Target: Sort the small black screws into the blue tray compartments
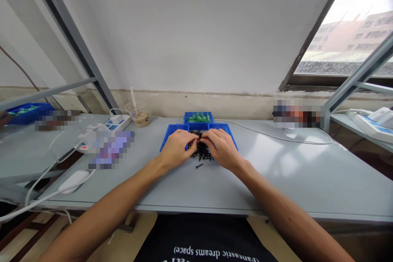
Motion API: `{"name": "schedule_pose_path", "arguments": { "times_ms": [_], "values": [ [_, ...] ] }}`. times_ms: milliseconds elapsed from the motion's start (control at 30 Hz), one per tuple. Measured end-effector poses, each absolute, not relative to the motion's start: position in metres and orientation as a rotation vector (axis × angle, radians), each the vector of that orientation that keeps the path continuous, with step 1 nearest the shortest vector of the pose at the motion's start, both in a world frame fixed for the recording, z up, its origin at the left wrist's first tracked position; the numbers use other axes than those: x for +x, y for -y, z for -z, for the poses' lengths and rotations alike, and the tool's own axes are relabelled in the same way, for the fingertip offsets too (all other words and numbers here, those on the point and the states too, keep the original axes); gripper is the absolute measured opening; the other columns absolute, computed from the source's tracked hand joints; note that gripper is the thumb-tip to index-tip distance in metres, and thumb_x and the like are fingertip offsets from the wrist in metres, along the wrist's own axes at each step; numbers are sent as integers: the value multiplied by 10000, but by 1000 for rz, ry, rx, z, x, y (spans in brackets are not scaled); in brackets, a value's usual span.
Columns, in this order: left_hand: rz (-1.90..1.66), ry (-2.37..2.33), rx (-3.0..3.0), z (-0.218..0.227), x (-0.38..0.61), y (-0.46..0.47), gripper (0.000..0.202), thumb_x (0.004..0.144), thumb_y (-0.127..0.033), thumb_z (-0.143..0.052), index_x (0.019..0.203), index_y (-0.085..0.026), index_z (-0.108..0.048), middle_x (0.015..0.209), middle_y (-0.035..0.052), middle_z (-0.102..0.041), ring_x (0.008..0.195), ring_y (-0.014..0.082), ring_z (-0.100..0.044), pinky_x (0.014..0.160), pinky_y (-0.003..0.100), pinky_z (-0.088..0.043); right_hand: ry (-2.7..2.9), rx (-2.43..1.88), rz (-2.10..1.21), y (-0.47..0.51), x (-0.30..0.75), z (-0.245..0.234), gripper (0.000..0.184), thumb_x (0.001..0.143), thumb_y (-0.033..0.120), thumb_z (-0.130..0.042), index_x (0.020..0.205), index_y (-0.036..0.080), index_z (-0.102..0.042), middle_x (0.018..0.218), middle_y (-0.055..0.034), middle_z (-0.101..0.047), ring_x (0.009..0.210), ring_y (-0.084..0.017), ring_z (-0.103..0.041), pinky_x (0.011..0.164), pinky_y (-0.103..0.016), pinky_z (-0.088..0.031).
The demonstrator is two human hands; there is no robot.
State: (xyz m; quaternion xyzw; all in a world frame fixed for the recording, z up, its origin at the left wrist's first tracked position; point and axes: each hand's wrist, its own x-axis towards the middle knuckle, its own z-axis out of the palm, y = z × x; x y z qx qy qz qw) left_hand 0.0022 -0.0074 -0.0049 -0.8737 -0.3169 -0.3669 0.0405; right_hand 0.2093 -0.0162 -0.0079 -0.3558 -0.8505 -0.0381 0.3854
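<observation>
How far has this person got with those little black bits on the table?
Hard to judge. Both hands, left hand and right hand, are fingering a pile of black screws before the blue bins. Many remain loose on the table, one stray screw apart. What the bins hold is hidden.

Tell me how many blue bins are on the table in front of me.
3: the far bin holds green parts; the left bin sits behind the left hand; the right bin sits behind the right hand. Another blue tray stands on the neighbouring table.
</observation>
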Motion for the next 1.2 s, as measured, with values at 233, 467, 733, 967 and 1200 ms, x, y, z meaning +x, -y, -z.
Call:
{"name": "schedule_pose_path", "arguments": {
  "times_ms": [233,467,733,967,1200],
  "values": [
    [1149,976,-2666,5,1,7,159,975,-214,-546,974,-186,-702,913,43,-780,838,209,-712,846,382,-511,2139,-886,81,18,209,8,71,1026,262,-581,1064,207,-606,905,-26,-719,823,-180,-645,779,-316,-410],
    [1111,995,-2698,5,1,8,180,980,-222,-529,973,-189,-706,895,45,-772,835,209,-704,853,380,-508,2171,-893,84,17,209,8,107,1058,232,-499,993,201,-579,932,-38,-719,815,-179,-635,769,-311,-402],
    [1097,1003,-2709,4,2,9,182,984,-230,-526,948,-188,-699,886,42,-765,831,206,-695,835,370,-500,2165,-922,64,18,209,8,118,1052,290,-532,1022,206,-608,901,-30,-713,820,-182,-636,778,-314,-403],
    [1090,975,-2732,4,1,9,183,990,-230,-522,954,-181,-695,870,42,-751,818,201,-682,827,362,-497,2196,-896,85,19,208,7,122,1067,232,-466,1005,204,-567,933,-43,-704,797,-173,-618,750,-310,-391],
    [1087,962,-2733,3,1,9,190,987,-227,-520,935,-182,-697,850,41,-747,798,200,-673,824,369,-496,2207,-923,81,19,208,6,216,1086,280,-441,945,202,-585,904,-37,-693,785,-166,-606,742,-312,-385]
  ]
}}
